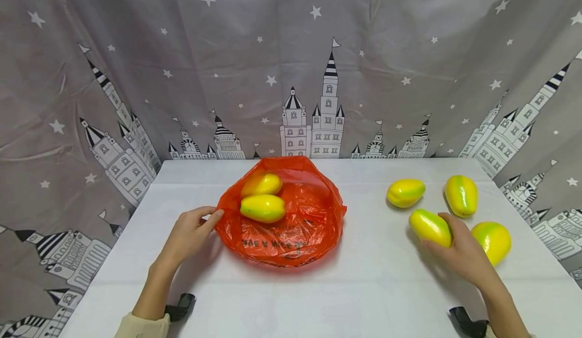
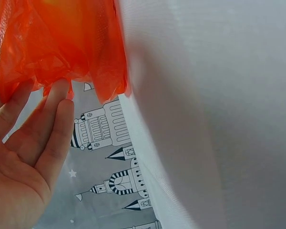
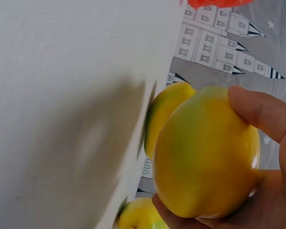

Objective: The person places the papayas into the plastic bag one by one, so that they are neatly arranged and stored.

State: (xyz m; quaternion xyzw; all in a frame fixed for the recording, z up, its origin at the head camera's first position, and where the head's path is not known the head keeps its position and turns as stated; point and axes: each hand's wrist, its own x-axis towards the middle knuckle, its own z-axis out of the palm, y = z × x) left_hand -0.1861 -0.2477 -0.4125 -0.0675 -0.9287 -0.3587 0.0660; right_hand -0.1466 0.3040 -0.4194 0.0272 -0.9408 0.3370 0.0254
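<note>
Behind everything, a grey curtain (image 1: 254, 50) printed with stars and castles hangs beyond a white-covered worktop (image 1: 364, 282). A red plastic bag (image 1: 313, 201), its mouth open wide and dark lettering on its near side, lies left of centre. A person's left hand (image 1: 191, 234) pinches the bag's left rim, the thumb and fingers nearly closed on the thin plastic. Well apart on the other side, the right hand (image 1: 459, 257) grips a yellow-green fruit (image 1: 429, 227), the fingers spread only as far as its girth and curled around it; the right wrist view shows it raised off the surface. Two matching fruits lie in the left part of the bag, a near one (image 1: 262, 208) against a far one (image 1: 262, 184). Three more sit around the right hand: one (image 1: 406, 193) behind the held fruit, one (image 1: 461, 196) just beyond the hand, and one (image 1: 492, 242) to its right, partly hidden. Small black devices sit at the left wrist (image 1: 182, 305) and right wrist (image 1: 468, 324).
</note>
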